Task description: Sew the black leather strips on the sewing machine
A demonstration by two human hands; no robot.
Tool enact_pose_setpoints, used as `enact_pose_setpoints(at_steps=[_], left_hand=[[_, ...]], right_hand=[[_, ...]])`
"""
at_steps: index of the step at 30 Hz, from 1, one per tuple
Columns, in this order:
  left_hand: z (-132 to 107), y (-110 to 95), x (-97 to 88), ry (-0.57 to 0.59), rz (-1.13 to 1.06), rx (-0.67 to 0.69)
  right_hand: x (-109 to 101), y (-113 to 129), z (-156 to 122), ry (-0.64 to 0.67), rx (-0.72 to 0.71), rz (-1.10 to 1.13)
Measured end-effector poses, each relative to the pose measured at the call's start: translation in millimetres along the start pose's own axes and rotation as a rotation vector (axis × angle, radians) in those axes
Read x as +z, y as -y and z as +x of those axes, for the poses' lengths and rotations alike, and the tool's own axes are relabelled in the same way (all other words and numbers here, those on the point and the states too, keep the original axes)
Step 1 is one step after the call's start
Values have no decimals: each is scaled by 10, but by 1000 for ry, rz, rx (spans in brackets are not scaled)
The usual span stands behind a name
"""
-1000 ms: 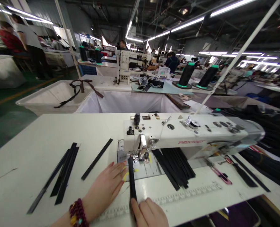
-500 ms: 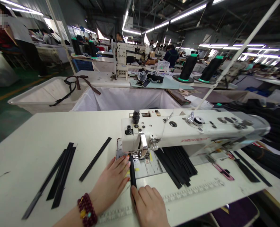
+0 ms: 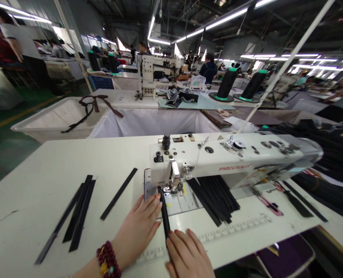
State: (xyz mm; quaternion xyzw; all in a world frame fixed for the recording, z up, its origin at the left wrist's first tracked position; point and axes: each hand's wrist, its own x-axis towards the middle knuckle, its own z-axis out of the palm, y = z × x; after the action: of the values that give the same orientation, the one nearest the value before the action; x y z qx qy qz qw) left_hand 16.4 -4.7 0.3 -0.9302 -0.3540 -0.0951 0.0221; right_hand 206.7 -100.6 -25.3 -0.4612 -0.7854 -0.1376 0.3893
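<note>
- The left hand [image 3: 142, 219] is lying flat with fingers outstretched, grasping nothing; its fingertips are touching or almost touching the left edge of a black strip [image 3: 165, 216].
- That strip is running from beneath the needle area of the white sewing machine [image 3: 200, 160] toward the right hand [image 3: 190, 255].
- The right hand is resting its fingers over the strip's near end; whether it is pinching the strip, I cannot tell.
- A dark red beaded bracelet [image 3: 109, 260] is circling the left wrist.
- On the counter [image 3: 116, 152], three overlapping strips [image 3: 73, 212] and a single strip [image 3: 119, 193] are lying left of the machine.
- A bundle of black strips [image 3: 216, 200] is lying partly under the machine's arm.
- A pink-handled tool [image 3: 270, 206] is lying farther right.
</note>
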Motion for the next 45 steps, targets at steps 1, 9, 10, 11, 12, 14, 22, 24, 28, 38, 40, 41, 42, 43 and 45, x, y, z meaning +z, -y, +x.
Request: enact_pose_setpoints(at_steps=[1, 9, 10, 11, 12, 14, 22, 24, 28, 38, 40, 41, 42, 43, 45], left_hand=[[-18, -14, -3, -10, 1, 11], [27, 82, 43, -47, -32, 12], [43, 107, 49, -43, -35, 8], [59, 131, 55, -37, -34, 4], [73, 153, 60, -31, -31, 1], [100, 187, 71, -25, -27, -7], [191, 226, 57, 4, -17, -33], [198, 229, 51, 5, -27, -36], [199, 231, 71, -1, -33, -51], [203, 245, 120, -11, -20, -31], [204, 247, 113, -16, -31, -31], [206, 247, 108, -19, -32, -30], [208, 247, 102, -22, -30, -27], [211, 247, 96, -22, -27, -24], [219, 246, 87, -25, -22, -22]], right_hand=[[-3, -2, -37, -9, -6, -1], [-9, -100, 100, 49, -16, 53], [-10, -116, 136, 56, -22, 55], [-11, -131, 167, 66, -27, 57], [-10, -146, 193, 80, -33, 58], [-1, -173, 231, 117, -35, 62], [122, -255, 345, 230, 22, 65], [155, -283, 376, 251, 16, 56], [208, -346, 452, 311, 1, 24], [399, -471, 671, 384, -28, -117], [444, -484, 693, 413, -26, -132], [468, -489, 700, 422, -24, -137], [493, -492, 705, 425, -23, -140], [517, -494, 707, 427, -22, -145], [554, -494, 704, 426, -20, -153]])
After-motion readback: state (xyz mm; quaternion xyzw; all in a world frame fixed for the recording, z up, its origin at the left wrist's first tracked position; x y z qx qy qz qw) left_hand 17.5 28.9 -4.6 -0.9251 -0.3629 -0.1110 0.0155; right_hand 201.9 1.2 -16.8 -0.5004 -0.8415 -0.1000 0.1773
